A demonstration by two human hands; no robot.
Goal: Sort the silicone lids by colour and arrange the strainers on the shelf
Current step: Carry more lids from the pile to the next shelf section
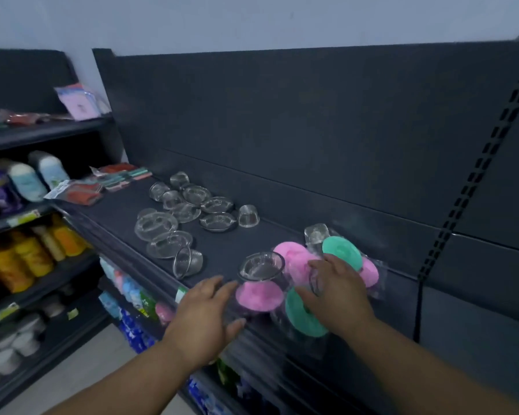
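Note:
Pink and green silicone lids in clear wrappers lie jumbled on the dark shelf at the right. A pink lid lies near the front edge, with a metal strainer tipped against it. A green lid sits below my right hand, which rests with spread fingers on the pile. Behind it lie another pink lid and a green lid. My left hand hovers open at the shelf's front edge, just left of the pink lid. Several more strainers lie scattered to the left.
Packets of coloured cloths lie at the shelf's far left end. A neighbouring rack on the left holds bottles and yellow packs. Lower shelves below carry blue and green packets. The dark back panel rises behind the shelf.

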